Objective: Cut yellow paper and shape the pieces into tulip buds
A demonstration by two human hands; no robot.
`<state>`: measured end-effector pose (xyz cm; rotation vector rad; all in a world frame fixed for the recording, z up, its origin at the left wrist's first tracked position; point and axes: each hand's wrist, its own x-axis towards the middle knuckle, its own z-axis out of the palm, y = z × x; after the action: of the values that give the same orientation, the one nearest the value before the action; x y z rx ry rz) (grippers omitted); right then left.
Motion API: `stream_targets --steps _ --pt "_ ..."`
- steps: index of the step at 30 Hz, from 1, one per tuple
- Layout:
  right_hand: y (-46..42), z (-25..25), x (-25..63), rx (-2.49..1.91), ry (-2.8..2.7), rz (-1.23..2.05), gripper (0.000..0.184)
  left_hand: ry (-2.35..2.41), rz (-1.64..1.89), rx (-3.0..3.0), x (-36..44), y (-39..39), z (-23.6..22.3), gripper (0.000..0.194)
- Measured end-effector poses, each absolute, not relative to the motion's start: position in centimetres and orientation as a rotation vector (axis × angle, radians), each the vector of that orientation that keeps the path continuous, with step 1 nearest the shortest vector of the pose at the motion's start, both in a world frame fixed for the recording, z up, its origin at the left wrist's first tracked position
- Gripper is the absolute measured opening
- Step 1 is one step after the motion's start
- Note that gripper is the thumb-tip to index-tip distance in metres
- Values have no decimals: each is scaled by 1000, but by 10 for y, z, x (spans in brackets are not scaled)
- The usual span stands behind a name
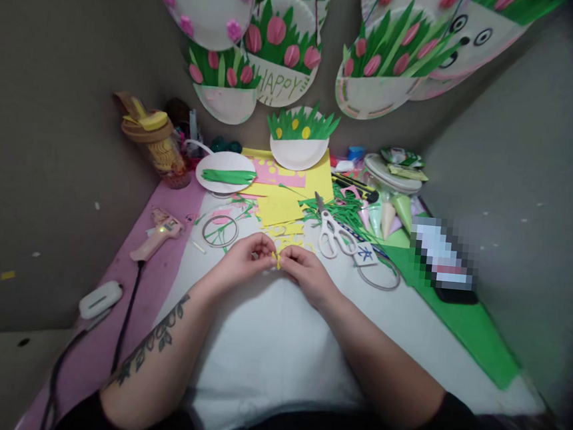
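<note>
From my remote seat, I look down through the head camera at both hands meeting over the white-covered table (264, 353). The left hand (245, 261) pinches a tiny yellow paper piece (276, 260) between thumb and fingers, and the right hand (306, 270) pinches it from the other side; their fingertips nearly meet around it. The piece is too small for me to make out its exact shape.

Just beyond the fingers I see yellow paper scraps (290, 231), then a flat yellow paper sheet (280, 210). Right of the scraps lie white-handled metal scissors (327, 243), blades pointing away from the body. To the left of the left hand, a pale pink glue gun (158, 236) with a black cord rests on the table's pink part.

Farther back, a white paper plate (225, 161) bears long green paper strips (228, 176). Near the wall, I see another white paper plate with green paper grass and yellow ovals (298, 154).
</note>
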<state>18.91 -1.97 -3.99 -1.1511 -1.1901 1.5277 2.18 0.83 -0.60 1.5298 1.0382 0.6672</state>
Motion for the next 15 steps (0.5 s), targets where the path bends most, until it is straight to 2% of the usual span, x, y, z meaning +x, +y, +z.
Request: stream_targets --steps 10,15 --pt "-21 -41 187 -1021 -967 1808 26 1015 716 1499 26 5 -10 23" --pt "-22 -41 186 -963 -977 1751 24 1078 788 1584 27 6 -14 22"
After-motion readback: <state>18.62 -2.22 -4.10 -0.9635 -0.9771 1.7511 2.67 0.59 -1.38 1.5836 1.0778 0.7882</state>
